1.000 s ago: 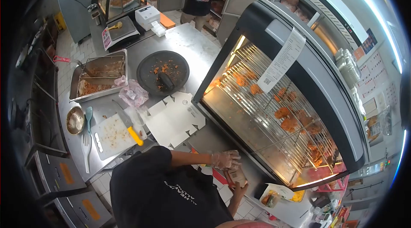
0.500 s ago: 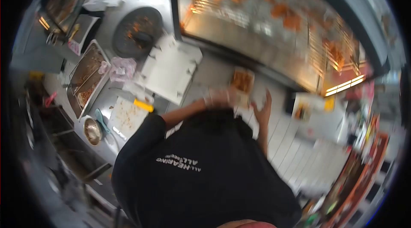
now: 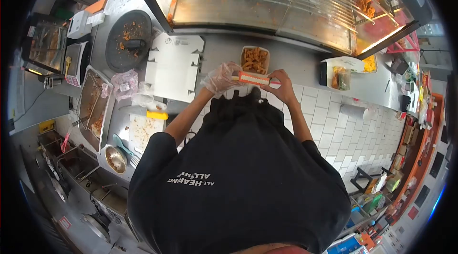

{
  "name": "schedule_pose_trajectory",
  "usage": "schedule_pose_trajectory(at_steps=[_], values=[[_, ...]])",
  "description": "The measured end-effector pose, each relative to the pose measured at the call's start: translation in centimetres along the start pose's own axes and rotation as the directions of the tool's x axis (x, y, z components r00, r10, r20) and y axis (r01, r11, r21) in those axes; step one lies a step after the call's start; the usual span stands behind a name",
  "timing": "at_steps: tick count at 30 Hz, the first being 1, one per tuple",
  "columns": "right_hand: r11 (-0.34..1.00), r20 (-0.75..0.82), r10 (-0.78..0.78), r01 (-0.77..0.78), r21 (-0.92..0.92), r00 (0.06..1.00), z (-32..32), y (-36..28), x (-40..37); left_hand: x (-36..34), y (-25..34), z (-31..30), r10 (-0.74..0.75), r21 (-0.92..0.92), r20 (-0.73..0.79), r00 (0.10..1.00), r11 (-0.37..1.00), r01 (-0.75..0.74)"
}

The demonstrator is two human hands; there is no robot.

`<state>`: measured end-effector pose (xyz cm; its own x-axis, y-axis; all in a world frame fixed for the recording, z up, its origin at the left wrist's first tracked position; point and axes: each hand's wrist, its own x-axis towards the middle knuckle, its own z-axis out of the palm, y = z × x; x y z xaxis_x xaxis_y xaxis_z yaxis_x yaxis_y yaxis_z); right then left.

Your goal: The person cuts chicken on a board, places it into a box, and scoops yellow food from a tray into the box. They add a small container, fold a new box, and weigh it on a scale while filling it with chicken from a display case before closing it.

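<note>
An open takeaway box (image 3: 244, 69) filled with pieces of fried chicken (image 3: 254, 58) rests on the steel counter, just in front of my chest. Its white-and-orange printed flap (image 3: 254, 79) faces me. My left hand (image 3: 222, 76), in a clear plastic glove, has its fingers closed on the left end of that flap. At the flap's right end, my bare right hand (image 3: 282, 88) pinches the edge between thumb and fingers.
A heated display cabinet (image 3: 267, 32) stands behind the box. Leftward are a white cardboard sheet (image 3: 172, 70), a dark round pan (image 3: 114, 46), a yellow-handled knife (image 3: 157, 115) and a metal tray (image 3: 109, 111). Another food box (image 3: 338, 64) sits to the right.
My hands, apart and blurred before, now both grip the box's flap. The right hand has closed from spread fingers. The view has shifted and become sharper.
</note>
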<state>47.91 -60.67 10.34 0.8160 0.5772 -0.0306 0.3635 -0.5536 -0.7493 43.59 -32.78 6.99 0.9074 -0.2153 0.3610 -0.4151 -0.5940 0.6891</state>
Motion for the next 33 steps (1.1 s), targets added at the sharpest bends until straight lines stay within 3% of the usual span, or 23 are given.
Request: schedule_pose_trajectory(at_steps=[1, 2, 3, 4, 6, 7, 8, 9, 10, 11, 13, 16, 19, 23, 25, 26, 28, 32, 33], values=[[0.992, -0.120, 0.079, -0.066, 0.109, 0.990, 0.5, 0.2, 0.6, 0.8, -0.5, 0.0, 0.017, 0.014, -0.009, 1.000, 1.000, -0.017], [0.968, -0.228, 0.167, -0.116, 0.223, 0.959, 1.0, 0.8, 1.4, 2.0, -0.2, 0.0, -0.224, -0.054, 0.061, 0.973, 0.972, 0.227], [0.932, -0.261, 0.153, -0.052, 0.358, 0.953, 1.4, 1.4, 2.9, 3.3, 0.0, 0.3, -0.444, -0.108, 0.141, 0.885, 0.881, 0.460], [0.937, -0.273, 0.128, -0.026, 0.347, 0.953, 2.0, 1.9, 4.1, 4.4, -0.7, 1.0, -0.431, -0.106, 0.118, 0.895, 0.890, 0.443], [0.766, -0.315, 0.423, -0.150, 0.625, 0.850, 3.0, 0.5, 6.0, 5.3, -3.8, 4.1, -0.674, -0.368, 0.069, 0.735, 0.668, 0.647], [0.822, -0.373, 0.462, -0.231, 0.520, 0.805, 5.0, 2.9, 7.1, 5.6, -4.1, 5.2, -0.704, -0.357, -0.020, 0.710, 0.668, 0.653], [0.843, -0.445, 0.411, -0.146, 0.518, 0.796, 8.3, 7.7, 8.2, 5.9, -4.0, 6.0, -0.725, -0.354, -0.122, 0.678, 0.670, 0.652], [0.810, -0.483, 0.427, -0.086, 0.580, 0.765, 9.4, 8.2, 9.0, 6.3, -4.2, 6.3, -0.767, -0.312, -0.070, 0.637, 0.624, 0.717], [0.692, -0.415, 0.507, -0.070, 0.718, 0.755, 8.7, 5.9, 9.2, 6.4, -4.5, 6.6, -0.808, -0.269, -0.032, 0.589, 0.574, 0.773], [0.668, -0.407, 0.521, -0.061, 0.742, 0.750, 9.5, 6.9, 9.7, 6.4, -4.8, 8.2, -0.826, -0.190, -0.180, 0.534, 0.562, 0.805], [0.638, -0.400, 0.528, -0.039, 0.769, 0.750, 10.8, 8.5, 9.9, 6.6, -3.3, 6.8, -0.823, -0.330, -0.086, 0.561, 0.555, 0.764], [0.593, -0.344, 0.527, -0.046, 0.804, 0.777, 9.8, 6.8, 9.5, 5.4, -6.5, 10.8, -0.818, -0.312, -0.263, 0.512, 0.574, 0.757], [0.622, -0.371, 0.567, -0.086, 0.779, 0.736, 10.0, 7.6, 9.5, 5.0, -8.2, 12.5, -0.821, -0.538, -0.172, 0.544, 0.541, 0.646], [0.587, -0.333, 0.580, -0.098, 0.804, 0.743, 9.5, 6.2, 9.2, 4.7, -7.4, 12.2, -0.825, -0.538, -0.226, 0.519, 0.550, 0.639], [0.596, -0.344, 0.588, -0.105, 0.796, 0.732, 9.5, 6.1, 9.1, 4.9, -7.2, 11.9, -0.776, -0.349, -0.275, 0.567, 0.630, 0.693], [0.598, -0.345, 0.584, -0.103, 0.795, 0.734, 9.5, 6.0, 9.1, 4.9, -6.5, 11.2, -0.775, -0.351, -0.278, 0.567, 0.632, 0.691], [0.611, -0.349, 0.582, -0.113, 0.784, 0.734, 9.5, 5.8, 9.0, 4.9, -4.6, 9.1, -0.803, -0.338, -0.126, 0.582, 0.586, 0.736], [0.603, -0.336, 0.558, -0.092, 0.792, 0.759, 9.0, 4.5, 8.9, 5.1, -2.7, 8.1, -0.790, -0.427, -0.177, 0.587, 0.599, 0.677], [0.576, -0.309, 0.574, -0.106, 0.810, 0.758, 8.5, 3.2, 8.4, 5.5, -1.5, 7.5, -0.818, -0.509, -0.147, 0.556, 0.545, 0.667]])
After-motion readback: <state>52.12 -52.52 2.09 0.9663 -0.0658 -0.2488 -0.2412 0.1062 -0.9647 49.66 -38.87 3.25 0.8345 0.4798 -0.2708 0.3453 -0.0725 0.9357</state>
